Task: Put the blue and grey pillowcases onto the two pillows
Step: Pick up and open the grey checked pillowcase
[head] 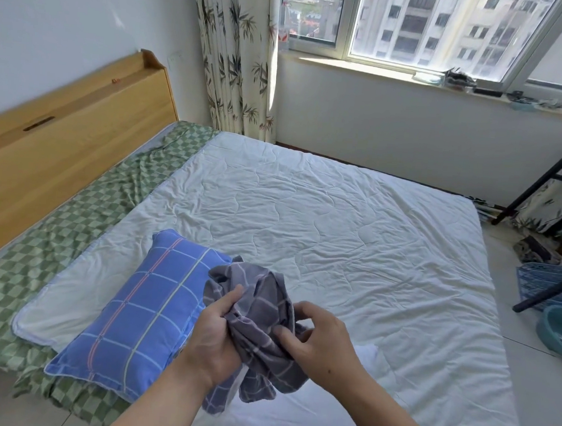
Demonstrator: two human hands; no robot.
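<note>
A pillow in the blue checked pillowcase (136, 315) lies on the near left part of the bed. Just right of it, above the quilt, both my hands hold the bunched grey checked pillowcase (259, 314). My left hand (215, 331) grips its left side with curled fingers. My right hand (317, 345) pinches the cloth from the right. A bit of white, maybe the second pillow (367, 355), shows behind my right wrist, mostly hidden.
A white quilt (322, 222) covers most of the bed over a green checked sheet (37, 249). A wooden headboard (62, 137) stands on the left. On the floor at right are a blue basket (544, 281), a teal basin (561, 329) and a black-legged table (547, 185).
</note>
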